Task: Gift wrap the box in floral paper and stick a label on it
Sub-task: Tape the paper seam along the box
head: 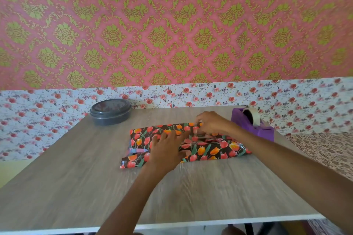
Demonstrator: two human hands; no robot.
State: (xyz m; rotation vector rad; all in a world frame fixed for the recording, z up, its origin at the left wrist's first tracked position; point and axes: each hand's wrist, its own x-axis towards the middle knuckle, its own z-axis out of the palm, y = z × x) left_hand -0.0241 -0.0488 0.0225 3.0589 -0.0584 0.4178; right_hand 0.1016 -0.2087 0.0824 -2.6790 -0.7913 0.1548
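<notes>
Both hands (166, 150) pressing floral paper (210, 149) onto box.

Grey lidded container (110, 111) far left on wooden table (76, 177) (lid shut); damask wallpaper (172, 25) behind.

Pink damask wallpaper (172, 25) with olive-gold medallions covers the wall; below it runs white rose-print paper (210, 94), behind a grey wood-grain counter (76, 177).

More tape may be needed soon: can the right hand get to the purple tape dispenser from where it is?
Probably yes: the purple tape dispenser stands just beside the right hand, nothing between them.
</notes>
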